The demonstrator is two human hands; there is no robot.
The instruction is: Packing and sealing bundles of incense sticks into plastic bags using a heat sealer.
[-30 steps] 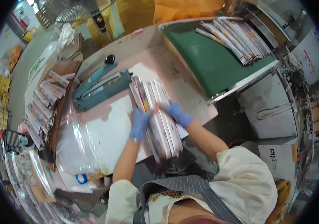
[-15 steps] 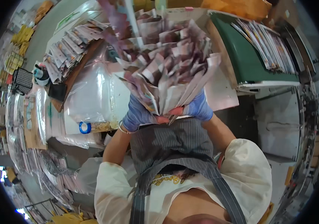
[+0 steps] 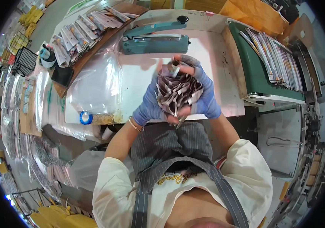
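A bundle of thin printed sheets or packets, brownish-purple and pale, is gathered between my two hands with its layered edges facing up. My left hand, in a blue fingerless glove, presses on the bundle's left side, its thumb near the lower end. On the other side my right hand, gloved the same way, wraps the bundle, with fingers over its far end and the thumb near its lower end. Motion smears some fingertips. Beyond the hands, a teal bar heat sealer with a black knob rests on the white table.
Clear plastic bags lie left of my hands, with a roll of blue tape at the table's front edge. Printed packets line a wooden board at the far left. A green tray of upright packets stands right.
The bundle was fanned wide and raised toward the camera; now it is lower and compact. My right hand has shifted up around its far end. The heat sealer behind is now uncovered.
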